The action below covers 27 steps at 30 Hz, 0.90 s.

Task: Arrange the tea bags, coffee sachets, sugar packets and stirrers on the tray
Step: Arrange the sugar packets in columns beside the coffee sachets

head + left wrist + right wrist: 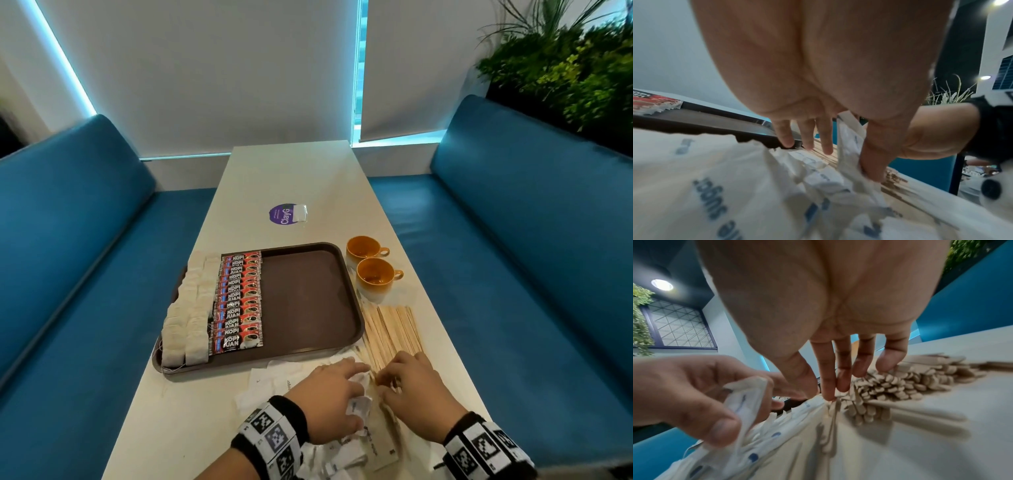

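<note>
On the tray (308,294), the tea bags (186,317) lay at the left with the coffee sachets (238,301) beside them; the right half was bare. Near the front edge, the left hand (329,399) pinched a few white sugar packets (358,407) between thumb and fingers. The right hand (416,390), fingers narrowed, picked at the ends of the stirrers (390,332) heaped on the table (298,178). Squaring each bunch before lifting would likely keep the rows neat. Only the right wrist view showed the left thumb clamping the packets; only the head view showed the tray's layout.
</note>
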{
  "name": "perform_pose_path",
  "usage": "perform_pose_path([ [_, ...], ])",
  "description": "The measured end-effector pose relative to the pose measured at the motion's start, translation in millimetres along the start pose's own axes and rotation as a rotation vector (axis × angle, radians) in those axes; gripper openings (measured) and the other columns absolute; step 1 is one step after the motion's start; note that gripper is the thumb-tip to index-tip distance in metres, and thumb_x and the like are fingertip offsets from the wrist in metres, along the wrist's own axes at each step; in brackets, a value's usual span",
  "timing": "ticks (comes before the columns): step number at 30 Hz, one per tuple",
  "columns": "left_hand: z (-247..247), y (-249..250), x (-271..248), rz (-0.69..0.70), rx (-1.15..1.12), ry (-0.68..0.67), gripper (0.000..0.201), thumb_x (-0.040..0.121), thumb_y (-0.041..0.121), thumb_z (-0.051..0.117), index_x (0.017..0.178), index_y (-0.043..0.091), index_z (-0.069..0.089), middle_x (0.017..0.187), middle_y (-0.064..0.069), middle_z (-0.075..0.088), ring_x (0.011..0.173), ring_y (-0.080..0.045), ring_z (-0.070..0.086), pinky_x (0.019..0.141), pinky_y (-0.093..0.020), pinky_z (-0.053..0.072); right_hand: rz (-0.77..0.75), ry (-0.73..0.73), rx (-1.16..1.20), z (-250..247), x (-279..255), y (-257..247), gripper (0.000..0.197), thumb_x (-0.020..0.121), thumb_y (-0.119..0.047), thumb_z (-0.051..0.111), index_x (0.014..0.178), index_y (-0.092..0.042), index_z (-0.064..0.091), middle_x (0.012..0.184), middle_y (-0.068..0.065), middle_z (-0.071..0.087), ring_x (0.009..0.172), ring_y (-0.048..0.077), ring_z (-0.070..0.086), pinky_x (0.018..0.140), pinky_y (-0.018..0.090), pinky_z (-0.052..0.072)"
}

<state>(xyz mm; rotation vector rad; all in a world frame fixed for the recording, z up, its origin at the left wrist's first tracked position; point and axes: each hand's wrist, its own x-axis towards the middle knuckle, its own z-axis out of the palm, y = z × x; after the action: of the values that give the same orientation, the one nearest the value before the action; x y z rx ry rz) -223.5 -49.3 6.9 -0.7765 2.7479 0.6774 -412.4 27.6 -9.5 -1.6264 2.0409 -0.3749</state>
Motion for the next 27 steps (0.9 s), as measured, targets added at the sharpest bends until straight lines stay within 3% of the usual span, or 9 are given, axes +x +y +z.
perform_pose_path([
  [3,3.8,-5.9,2.2,-0.025,-0.017,-0.042,0.040,0.094,0.037,0.060,0.125,0.012,0.064,0.166,0.009,0.021,0.154,-0.016,0.014,0.123,-0.043,0.021,0.005,0.007,0.019,-0.8,0.3,2.6,0.023,0.100,-0.040,0.059,0.120,-0.036,0.069,0.108,-0.021,0.045,0.109,0.005,0.039,0.103,0.027,0.044],
  [8,10.4,-24.7,-17.8,-0.049,-0.021,-0.030,0.039,0.093,0.040,0.059,0.122,0.014,0.065,0.164,0.014,0.023,0.153,-0.013,0.016,0.124,-0.042,0.019,-0.019,-0.044,-0.014,0.1,-2.3,2.2,0.024,0.099,-0.044,0.059,0.122,-0.048,0.065,0.111,-0.020,0.040,0.111,0.007,0.035,0.105,0.028,0.039],
  [14,15.2,-35.6,-38.1,-0.064,-0.045,-0.010,0.042,0.093,0.040,0.059,0.127,0.016,0.062,0.164,0.017,0.025,0.154,-0.009,0.012,0.125,-0.040,0.015,-0.032,-0.047,-0.040,0.2,-2.3,-1.8,0.037,0.099,-0.044,0.060,0.135,-0.037,0.060,0.114,-0.021,0.041,0.112,0.007,0.034,0.106,0.023,0.037],
  [19,16.1,-38.5,-55.7,-0.075,-0.075,0.057,0.037,0.093,0.045,0.057,0.121,0.022,0.064,0.163,0.020,0.026,0.154,-0.007,0.011,0.123,-0.035,0.016,-0.067,-0.054,-0.044,-5.7,-8.9,-12.6,0.033,0.099,-0.042,0.061,0.132,-0.038,0.059,0.118,-0.019,0.042,0.115,0.006,0.033,0.106,0.020,0.035],
  [22,10.5,-39.7,-73.1,-0.110,-0.096,0.141,0.029,0.092,0.050,0.056,0.111,0.030,0.062,0.159,0.029,0.026,0.153,-0.002,0.008,0.122,-0.037,0.017,-0.121,-0.107,-0.044,-6.6,-19.7,-26.1,0.027,0.095,-0.038,0.065,0.122,-0.043,0.059,0.113,-0.021,0.043,0.110,0.004,0.044,0.100,0.023,0.045],
  [24,8.4,-43.9,-88.8,-0.163,-0.120,0.164,0.026,0.090,0.054,0.056,0.105,0.033,0.060,0.155,0.035,0.026,0.151,-0.001,0.008,0.120,-0.039,0.018,-0.133,-0.224,-0.065,-3.9,-28.7,-36.5,0.025,0.093,-0.035,0.067,0.117,-0.041,0.061,0.111,-0.020,0.051,0.102,0.003,0.053,0.095,0.023,0.049],
  [27,11.5,-52.7,-113.3,-0.209,-0.192,0.104,0.028,0.084,0.063,0.057,0.100,0.040,0.058,0.150,0.046,0.021,0.148,0.005,0.005,0.117,-0.041,0.022,-0.167,-0.427,-0.133,4.1,-35.7,-47.1,0.027,0.089,-0.028,0.071,0.114,-0.030,0.060,0.108,-0.012,0.054,0.095,0.009,0.054,0.077,0.012,0.042],
])
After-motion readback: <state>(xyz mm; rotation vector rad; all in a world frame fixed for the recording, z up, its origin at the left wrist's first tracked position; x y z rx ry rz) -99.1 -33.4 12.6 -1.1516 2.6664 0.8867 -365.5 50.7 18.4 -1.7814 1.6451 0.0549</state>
